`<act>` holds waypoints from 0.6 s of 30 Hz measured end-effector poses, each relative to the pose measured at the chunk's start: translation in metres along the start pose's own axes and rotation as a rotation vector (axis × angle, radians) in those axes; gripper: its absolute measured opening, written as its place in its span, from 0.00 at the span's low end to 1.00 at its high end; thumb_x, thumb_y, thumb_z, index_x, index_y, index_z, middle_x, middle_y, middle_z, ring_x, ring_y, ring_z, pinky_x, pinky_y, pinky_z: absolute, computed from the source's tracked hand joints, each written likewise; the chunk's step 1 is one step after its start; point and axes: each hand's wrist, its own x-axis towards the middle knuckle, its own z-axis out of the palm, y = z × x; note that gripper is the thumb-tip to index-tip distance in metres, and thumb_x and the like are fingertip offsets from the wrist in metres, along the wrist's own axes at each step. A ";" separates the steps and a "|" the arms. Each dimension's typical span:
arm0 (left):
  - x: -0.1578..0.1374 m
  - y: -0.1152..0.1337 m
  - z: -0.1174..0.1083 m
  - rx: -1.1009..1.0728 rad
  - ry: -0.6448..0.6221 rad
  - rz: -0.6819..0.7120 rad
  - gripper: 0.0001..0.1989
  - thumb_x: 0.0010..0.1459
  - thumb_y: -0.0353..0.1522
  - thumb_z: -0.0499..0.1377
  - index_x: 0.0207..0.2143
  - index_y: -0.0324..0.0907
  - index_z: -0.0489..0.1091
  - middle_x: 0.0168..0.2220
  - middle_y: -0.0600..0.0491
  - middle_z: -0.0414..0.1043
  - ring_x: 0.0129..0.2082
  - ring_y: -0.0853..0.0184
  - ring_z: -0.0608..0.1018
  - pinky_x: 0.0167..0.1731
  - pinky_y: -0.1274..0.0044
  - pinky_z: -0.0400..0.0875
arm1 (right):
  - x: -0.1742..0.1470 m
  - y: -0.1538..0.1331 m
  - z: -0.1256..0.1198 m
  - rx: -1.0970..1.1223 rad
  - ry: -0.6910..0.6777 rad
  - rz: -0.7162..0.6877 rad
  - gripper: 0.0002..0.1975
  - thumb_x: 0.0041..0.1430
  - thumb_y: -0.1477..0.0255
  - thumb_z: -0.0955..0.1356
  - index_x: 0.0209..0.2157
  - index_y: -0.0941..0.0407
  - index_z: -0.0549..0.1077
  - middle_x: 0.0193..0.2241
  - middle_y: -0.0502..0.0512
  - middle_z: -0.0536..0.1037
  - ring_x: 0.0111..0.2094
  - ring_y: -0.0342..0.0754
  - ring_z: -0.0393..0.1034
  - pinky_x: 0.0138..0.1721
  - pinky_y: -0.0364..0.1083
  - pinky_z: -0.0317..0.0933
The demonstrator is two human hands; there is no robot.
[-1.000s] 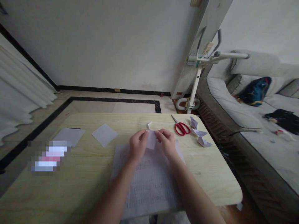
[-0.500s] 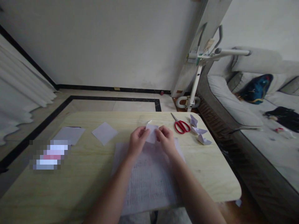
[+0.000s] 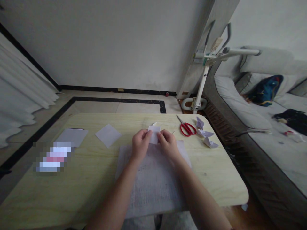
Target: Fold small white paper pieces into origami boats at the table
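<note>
Between my two hands is a small white piece of paper, held up just past the far edge of a large written sheet. My left hand pinches its left side between thumb and fingers. On the other side, my right hand grips the right edge the same way. Beyond the fingers lies a thin white scrap. Red-handled scissors rest to the right, their blades pointing away. Several folded paper pieces lie beside them.
Left of my hands, a square of white paper lies on the wooden table. Farther left are more paper with a thin dark stick along its edge and a blurred-out object. A grey sofa stands to the right.
The paper in my hands looks narrower, and my hands have shifted slightly left and closer together. The whole view has moved a little; the scissors and folded pieces lie as before.
</note>
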 end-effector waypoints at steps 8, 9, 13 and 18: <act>0.003 0.001 -0.002 -0.069 -0.023 -0.022 0.13 0.53 0.40 0.58 0.24 0.38 0.71 0.21 0.55 0.68 0.23 0.70 0.69 0.23 0.81 0.63 | 0.000 0.002 -0.001 -0.070 -0.021 -0.038 0.14 0.62 0.64 0.62 0.24 0.55 0.63 0.20 0.47 0.65 0.24 0.44 0.59 0.26 0.43 0.52; 0.003 0.001 -0.002 -0.101 -0.037 -0.038 0.14 0.53 0.40 0.58 0.24 0.38 0.71 0.22 0.54 0.69 0.24 0.69 0.70 0.23 0.81 0.64 | 0.001 0.002 -0.002 -0.069 -0.002 -0.041 0.14 0.62 0.64 0.62 0.24 0.54 0.62 0.20 0.47 0.65 0.24 0.44 0.59 0.26 0.43 0.52; 0.001 0.003 -0.001 -0.159 -0.134 -0.109 0.14 0.52 0.41 0.59 0.24 0.38 0.71 0.22 0.54 0.69 0.23 0.68 0.72 0.20 0.80 0.66 | 0.002 0.003 -0.002 -0.057 0.028 -0.046 0.15 0.62 0.64 0.62 0.23 0.54 0.61 0.19 0.46 0.63 0.23 0.43 0.58 0.26 0.43 0.52; 0.001 0.008 -0.001 -0.097 -0.128 -0.096 0.12 0.52 0.38 0.59 0.23 0.39 0.70 0.20 0.55 0.70 0.21 0.69 0.73 0.21 0.80 0.66 | 0.001 0.003 -0.002 -0.065 0.013 -0.006 0.16 0.63 0.63 0.61 0.23 0.55 0.63 0.20 0.47 0.65 0.23 0.43 0.60 0.26 0.43 0.52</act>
